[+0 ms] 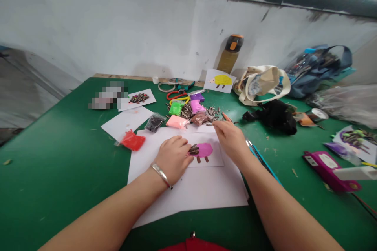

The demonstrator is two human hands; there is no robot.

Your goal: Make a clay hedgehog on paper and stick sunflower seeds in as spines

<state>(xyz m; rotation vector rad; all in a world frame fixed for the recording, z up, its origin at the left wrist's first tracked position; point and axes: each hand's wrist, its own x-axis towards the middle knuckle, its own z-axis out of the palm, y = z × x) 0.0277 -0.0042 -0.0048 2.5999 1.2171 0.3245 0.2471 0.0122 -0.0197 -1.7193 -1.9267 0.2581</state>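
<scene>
A small white card (216,161) lies on larger white sheets (188,196). On it is a pink clay animal shape (206,150) with brown legs, and striped sunflower seeds (194,150) are set at its left end. My left hand (173,157), with a silver bracelet at the wrist, rests flat over the card's left side, fingers stretched out beside the seeds. At the card's upper right, near a loose seed pile (212,112), my right hand (231,138) has its thumb and fingers pinched together. Whatever is between those fingertips is too small to make out.
Bags of red clay (133,140), black clay (154,122) and green clay (176,107) surround the seeds. Scissors (176,95), a yellow animal card (220,81) and a bottle (230,53) stand behind. Rightward are a cream bag (262,85) and a magenta power strip (331,170).
</scene>
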